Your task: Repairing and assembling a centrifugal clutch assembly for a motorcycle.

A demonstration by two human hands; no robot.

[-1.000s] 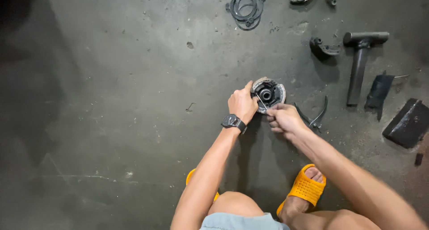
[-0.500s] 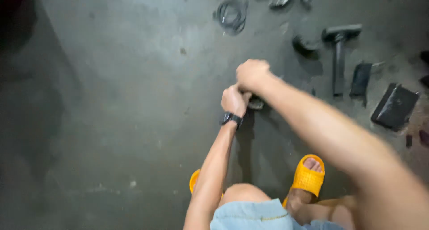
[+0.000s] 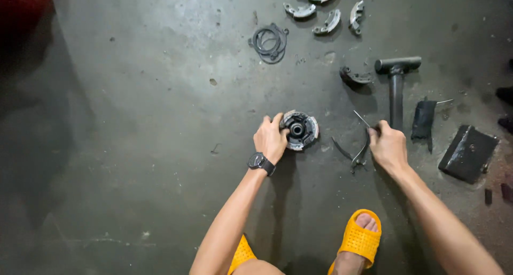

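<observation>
Far left: bare concrete floor (image 3: 123, 147), a red object (image 3: 21, 5) in the top corner. Upper middle: bundle of dark rings (image 3: 270, 40) lying loose.

Left hand (image 3: 271, 140), watch (image 3: 260, 162) on the wrist, grips the round clutch hub (image 3: 300, 130) at its left rim. Fingers curl over the edge, thumb on top; the hub sits flat on the floor, centre bore facing up.

Change: half a second ago both hands were stacked over the hub; a second ago the right was working a tool in its centre. Now the right hand (image 3: 389, 146) is off it, well to the right, fingers pinched on thin pliers (image 3: 363, 147) whose tips touch the floor. Reads as the hub work paused, tool pulled clear, left only steadying the part.

Right side: T-handle wrench (image 3: 396, 85), curved shoe (image 3: 355, 76) beside it, more shoes (image 3: 327, 13) at top, small dark rag-like piece (image 3: 423, 119), black block (image 3: 468, 153). Bottom: yellow sandal (image 3: 359, 237) near the right forearm.
</observation>
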